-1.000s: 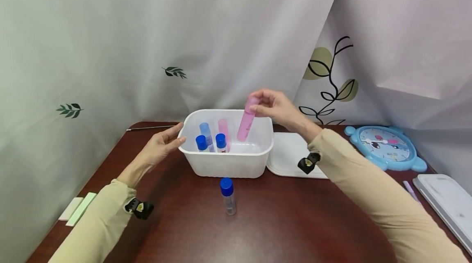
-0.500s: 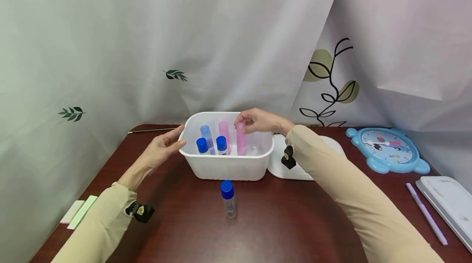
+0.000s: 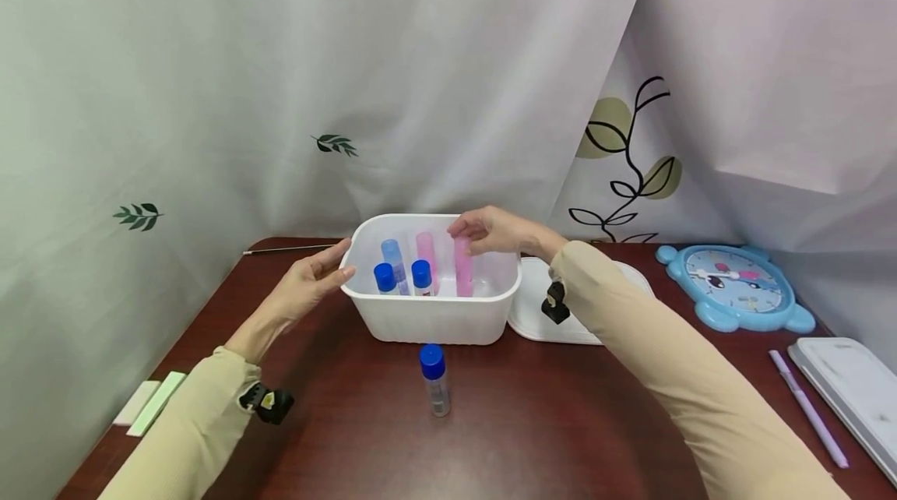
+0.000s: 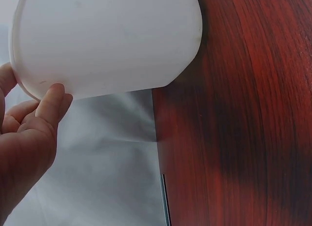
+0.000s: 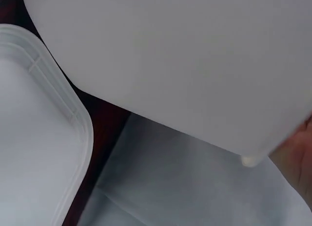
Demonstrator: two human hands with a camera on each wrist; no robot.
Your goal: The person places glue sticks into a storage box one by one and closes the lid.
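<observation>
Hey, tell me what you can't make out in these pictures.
Head view: the bottoms of the two blue-capped bottles inside the white box, hidden by its front wall.
Head view: part of the white lid, covered by the right sleeve.
Head view: markings on the clear bottle in front of the box, too small.
Right wrist view: most of the right hand, cut off by the right edge.

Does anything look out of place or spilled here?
One thing, mildly: a blue-capped bottle stands on the table, in front of the white box, while two similar ones sit inside. No spill or damage shows.
</observation>
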